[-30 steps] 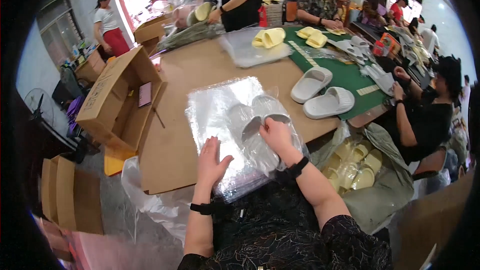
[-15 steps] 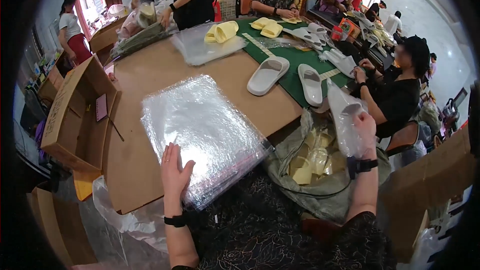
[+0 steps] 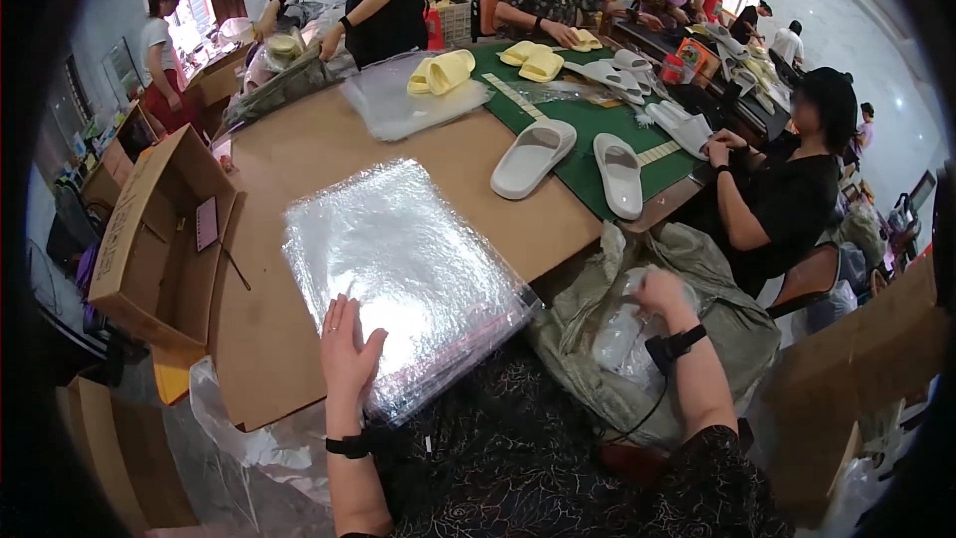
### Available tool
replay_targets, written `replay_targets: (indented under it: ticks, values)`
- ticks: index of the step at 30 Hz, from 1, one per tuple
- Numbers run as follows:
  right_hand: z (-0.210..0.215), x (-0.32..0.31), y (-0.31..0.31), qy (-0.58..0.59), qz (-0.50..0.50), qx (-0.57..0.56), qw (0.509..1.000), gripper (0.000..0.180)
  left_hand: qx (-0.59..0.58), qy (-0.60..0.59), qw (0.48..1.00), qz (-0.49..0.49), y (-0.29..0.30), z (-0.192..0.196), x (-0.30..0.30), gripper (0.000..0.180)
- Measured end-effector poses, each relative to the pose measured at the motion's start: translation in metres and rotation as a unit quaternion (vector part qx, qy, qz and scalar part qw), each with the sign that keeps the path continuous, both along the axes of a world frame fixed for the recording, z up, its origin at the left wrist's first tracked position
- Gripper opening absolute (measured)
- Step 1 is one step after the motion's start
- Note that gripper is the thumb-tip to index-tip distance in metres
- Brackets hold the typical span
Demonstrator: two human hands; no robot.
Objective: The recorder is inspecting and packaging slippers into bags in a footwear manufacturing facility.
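My left hand (image 3: 349, 344) lies flat, thumb apart, on a stack of shiny clear plastic bags (image 3: 418, 239) at the table's front edge. Over the open mouth of a grey-green woven sack (image 3: 568, 344) is my right hand (image 3: 665, 294). Its fingers are closed at the upper end of a clear plastic bag with a pale slipper (image 3: 622, 334) inside, which lies down in the sack. The exact grip is partly hidden by the hand. Two light grey slippers, one (image 3: 534, 159) on the brown tabletop and the other (image 3: 619, 175) on the green mat, sit beyond the bags.
An open cardboard box (image 3: 149, 239) stands at the left with a pink card (image 3: 206, 224). Yellow slippers (image 3: 441, 72) rest on more clear bags at the back. A co-worker in black (image 3: 787, 169) sits at the right, handling a grey slipper (image 3: 680, 125). Other people work around the table.
My right hand has lowered the bagged slipper from above the sack into it, covering the yellow ones. My left hand stays on the bag stack.
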State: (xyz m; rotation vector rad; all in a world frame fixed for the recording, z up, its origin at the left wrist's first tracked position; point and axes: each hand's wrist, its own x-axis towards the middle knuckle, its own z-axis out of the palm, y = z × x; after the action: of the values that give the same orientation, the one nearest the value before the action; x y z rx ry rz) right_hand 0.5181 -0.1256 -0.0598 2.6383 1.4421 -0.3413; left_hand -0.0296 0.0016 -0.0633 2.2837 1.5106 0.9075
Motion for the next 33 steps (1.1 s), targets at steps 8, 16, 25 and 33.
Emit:
replay_targets:
  ticks: [8, 16, 25, 33]
  values:
    - [0.055, 0.029, 0.153, 0.073, -0.042, 0.339, 0.937, 0.085, -0.014, -0.009, 1.000, 0.006, 0.005, 0.002, 0.004, 0.065]
    - [0.045, -0.031, 0.272, 0.073, -0.158, 0.235, 0.956, 0.127, -0.032, 0.022, 0.999, 0.021, -0.004, 0.005, 0.000, 0.067]
    - [0.002, -0.040, 0.293, -0.131, -0.078, 0.290, 0.945, 0.054, -0.020, -0.003, 1.000, 0.020, -0.004, 0.007, 0.006, 0.066]
    - [-0.007, -0.077, 0.196, 0.037, 0.194, 0.399, 0.895, 0.033, -0.027, -0.006, 0.999, 0.019, 0.000, 0.003, 0.000, 0.066]
